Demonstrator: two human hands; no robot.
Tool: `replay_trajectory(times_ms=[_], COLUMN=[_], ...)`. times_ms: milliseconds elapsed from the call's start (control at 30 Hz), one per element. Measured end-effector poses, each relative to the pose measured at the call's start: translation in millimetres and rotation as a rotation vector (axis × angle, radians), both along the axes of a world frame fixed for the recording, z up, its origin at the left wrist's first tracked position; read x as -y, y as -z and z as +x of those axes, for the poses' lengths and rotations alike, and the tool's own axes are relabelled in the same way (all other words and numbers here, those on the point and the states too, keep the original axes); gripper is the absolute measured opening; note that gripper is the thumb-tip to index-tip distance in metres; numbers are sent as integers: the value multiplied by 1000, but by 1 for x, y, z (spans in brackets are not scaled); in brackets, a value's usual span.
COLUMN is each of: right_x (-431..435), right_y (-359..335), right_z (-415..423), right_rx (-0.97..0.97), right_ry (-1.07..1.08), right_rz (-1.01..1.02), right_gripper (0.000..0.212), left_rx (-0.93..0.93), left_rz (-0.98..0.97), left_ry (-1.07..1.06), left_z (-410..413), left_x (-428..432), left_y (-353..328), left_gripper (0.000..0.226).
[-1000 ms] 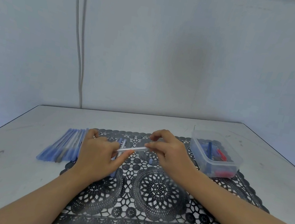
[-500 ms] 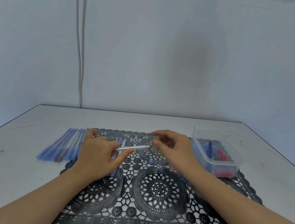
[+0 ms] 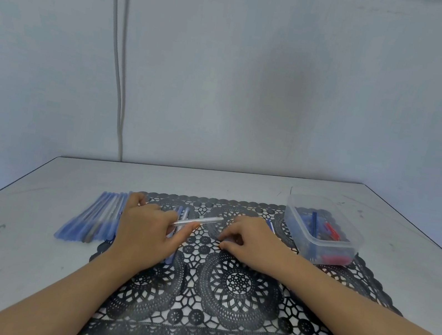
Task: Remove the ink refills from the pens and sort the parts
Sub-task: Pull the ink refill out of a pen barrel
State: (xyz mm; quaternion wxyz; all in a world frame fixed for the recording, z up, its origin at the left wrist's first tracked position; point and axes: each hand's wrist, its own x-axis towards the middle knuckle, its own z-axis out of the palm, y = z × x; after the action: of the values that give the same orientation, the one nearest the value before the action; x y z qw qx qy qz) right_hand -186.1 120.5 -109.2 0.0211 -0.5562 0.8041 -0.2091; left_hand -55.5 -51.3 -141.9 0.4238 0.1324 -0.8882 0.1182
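At a white table (image 3: 22,265) spread with a black lace mat (image 3: 237,287), a person takes pens apart by hand. A clear plastic tub (image 3: 353,242) stands on the mat's far right corner and holds red and blue pen parts (image 3: 330,231). A row of blue pens (image 3: 94,216) lies side by side on the bare table at the mat's left edge.

The left hand (image 3: 145,227) pinches a clear pen barrel (image 3: 205,221) between thumb and fingers, and the barrel points right, just above the mat. The right hand (image 3: 248,239) rests knuckles-up on the mat near the barrel's free end, its fingers curled under.

The step appears to be stripping this pen. Done well, it calls for a steady hold on the barrel, a straight pull on the refill rather than a bend, and each piece laid with its own kind.

Whether the right fingers hold anything cannot be told, since the hand covers them. Nor is it clear whether a refill sits inside the barrel. Two loose pens (image 3: 184,214) show only partly behind the left hand, and the tub's contents blur behind its wall. Both forearms are cut off by the lower edge.
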Motion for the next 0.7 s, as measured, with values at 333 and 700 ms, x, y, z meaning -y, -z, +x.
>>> replay_trajectory(times_ms=[333, 700], right_x=[0, 0], right_y=[-5, -2], right_z=[1, 0], right_rx=[215, 715], right_ry=[135, 128], right_rz=[-227, -507], right_gripper=[18, 17], left_rx=[-23, -21], left_rz=[4, 3], left_ry=[10, -2], left_z=[0, 0], left_x=[0, 0], left_y=[-1, 0], left_gripper=[49, 48])
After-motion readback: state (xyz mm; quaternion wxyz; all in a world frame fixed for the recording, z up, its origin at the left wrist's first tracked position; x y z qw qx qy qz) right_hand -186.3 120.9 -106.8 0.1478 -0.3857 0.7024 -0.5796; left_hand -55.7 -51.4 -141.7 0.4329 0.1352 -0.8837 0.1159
